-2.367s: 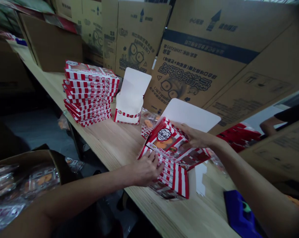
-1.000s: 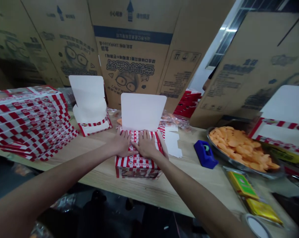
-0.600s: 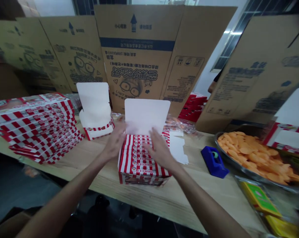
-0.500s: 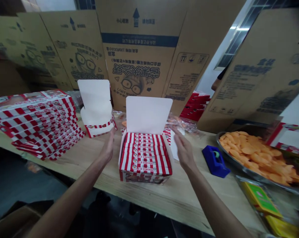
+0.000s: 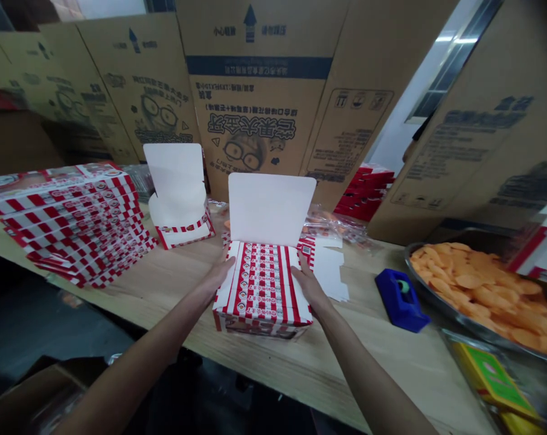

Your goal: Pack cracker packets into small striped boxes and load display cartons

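Note:
A red-and-white striped cardboard display box [image 5: 262, 329] stands in front of me with its white lid [image 5: 271, 208] raised at the back. Rows of small striped boxes [image 5: 261, 281] fill it. White side flaps now lie folded inward along both edges. My left hand [image 5: 217, 278] grips the left side, its thumb on the flap edge. On the opposite side my right hand [image 5: 310, 287] holds the box, thumb over the right flap and the other fingers partly hidden along the wall.
Striped boxes [image 5: 81, 223] are stacked at left, beside an open display box [image 5: 183, 220]. Flat white card [image 5: 330, 272] lies right. A blue tape dispenser [image 5: 400, 302], a metal bowl of orange pieces [image 5: 482, 290] and a yellow-green packet [image 5: 495, 374] follow. Tall cartons [image 5: 259, 90] wall the back.
Both hands have come inward from beside the box onto its sides. The side flaps, upright before, are now folded over the small boxes. The lid remains raised.

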Available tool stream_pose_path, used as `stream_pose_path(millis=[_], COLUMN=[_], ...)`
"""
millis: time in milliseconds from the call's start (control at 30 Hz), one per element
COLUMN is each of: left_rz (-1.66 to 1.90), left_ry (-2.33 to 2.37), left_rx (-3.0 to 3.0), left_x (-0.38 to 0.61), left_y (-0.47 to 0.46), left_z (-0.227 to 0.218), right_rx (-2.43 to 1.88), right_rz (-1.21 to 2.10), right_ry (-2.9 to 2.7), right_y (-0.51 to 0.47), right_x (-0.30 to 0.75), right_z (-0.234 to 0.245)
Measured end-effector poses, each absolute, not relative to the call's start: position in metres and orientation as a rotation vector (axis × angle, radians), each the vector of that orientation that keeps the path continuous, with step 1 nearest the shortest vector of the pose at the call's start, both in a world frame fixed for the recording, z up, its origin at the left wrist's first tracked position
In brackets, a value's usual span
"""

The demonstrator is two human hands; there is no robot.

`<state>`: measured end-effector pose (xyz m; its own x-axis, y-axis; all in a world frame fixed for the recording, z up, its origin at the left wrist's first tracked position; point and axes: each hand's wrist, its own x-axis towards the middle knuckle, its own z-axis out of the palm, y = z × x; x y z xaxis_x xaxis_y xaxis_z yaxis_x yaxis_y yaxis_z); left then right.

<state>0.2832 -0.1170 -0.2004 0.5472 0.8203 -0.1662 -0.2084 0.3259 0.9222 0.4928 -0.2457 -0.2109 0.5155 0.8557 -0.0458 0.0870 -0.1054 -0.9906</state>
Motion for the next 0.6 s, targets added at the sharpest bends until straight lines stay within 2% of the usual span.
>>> stream_pose_path(millis=[267,433,600], left_rz=[0.747,0.787,0.792], left_ry=[0.657,0.642,0.497], left_rx=[1.047,1.039,1.09], left_x=[0.28,0.267,0.261], left_y=[-0.127,-0.14,-0.12], left_z=[-0.181,-0.187,-0.183], right_rx=[-1.74,-1.605,-1.327], right_rz=[0.697,0.677,0.803], right_ry=[-1.142,-1.142,-0.974], right_y=[-0.244,-0.249,-0.241], right_x=[0.501,0.5,0.503], right_z=[-0.205,-0.216,-0.215])
